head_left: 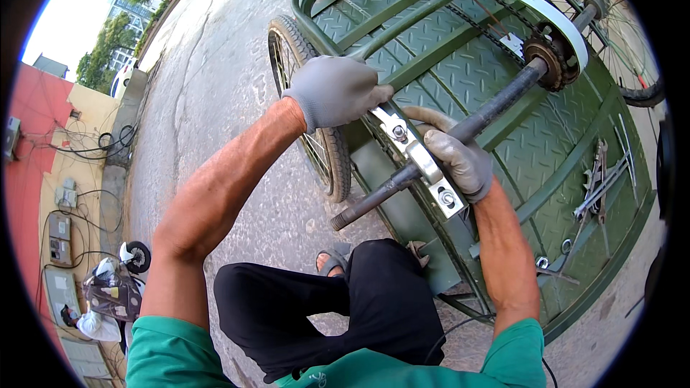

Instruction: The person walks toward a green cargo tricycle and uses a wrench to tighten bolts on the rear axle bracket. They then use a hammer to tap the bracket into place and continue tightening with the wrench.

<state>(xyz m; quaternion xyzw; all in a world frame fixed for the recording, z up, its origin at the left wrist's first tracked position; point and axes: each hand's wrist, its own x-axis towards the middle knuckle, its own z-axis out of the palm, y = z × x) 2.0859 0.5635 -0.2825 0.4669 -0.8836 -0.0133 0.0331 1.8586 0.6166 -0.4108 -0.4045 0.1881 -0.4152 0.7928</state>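
My left hand (pixel 338 91), in a grey glove, is closed in a fist around a silver wrench (pixel 381 116). The wrench reaches a bolt at the upper end of a silver bearing bracket (pixel 424 161) on a green frame bar. A dark axle (pixel 496 103) runs through the bracket; its threaded end (pixel 352 214) sticks out on the near side. My gloved right hand (pixel 461 164) is curled beside the bracket, its fingers reaching by the frame bar and axle. What those fingers grip is hidden.
On the green tread-plate deck (pixel 532 165), several wrenches (pixel 600 179) and loose nuts (pixel 542 262) lie at right. A sprocket (pixel 544 63) with chain and a white curved guard (pixel 568 18) sit on the axle. Spoked wheels (pixel 334 158) flank the cart. A person (pixel 98 323) is far left.
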